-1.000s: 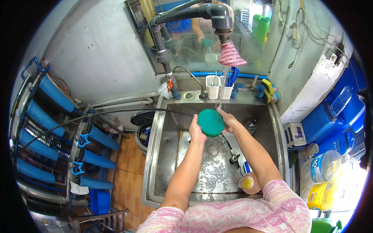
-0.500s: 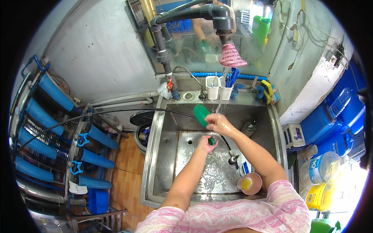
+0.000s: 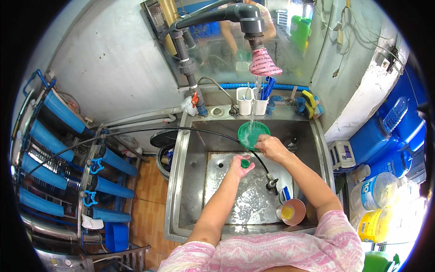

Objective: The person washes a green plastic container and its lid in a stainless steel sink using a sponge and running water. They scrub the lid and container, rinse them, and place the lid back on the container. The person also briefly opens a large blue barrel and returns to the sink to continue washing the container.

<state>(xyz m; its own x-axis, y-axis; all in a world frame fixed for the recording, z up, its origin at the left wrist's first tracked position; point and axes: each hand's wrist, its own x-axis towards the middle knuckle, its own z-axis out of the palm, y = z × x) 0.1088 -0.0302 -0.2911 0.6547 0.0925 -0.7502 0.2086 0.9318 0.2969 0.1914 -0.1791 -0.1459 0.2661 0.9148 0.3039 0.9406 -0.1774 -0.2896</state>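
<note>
Both forearms come up from the lower edge and reach forward, bare below pink patterned sleeves. The left hand [image 3: 239, 164] sits lower and nearer the body, its fingers curled closed around something small. The right hand [image 3: 268, 146] is further forward and slightly higher, wrist bent inward, fingers pinched shut on what it holds. The two hands are close together but not touching.

Open sink floor [image 3: 253, 199] lies left of and below both hands, while the black hose [image 3: 260, 159], pink cup [image 3: 293, 211] and falling water stream [image 3: 252, 113] crowd the right side.
</note>
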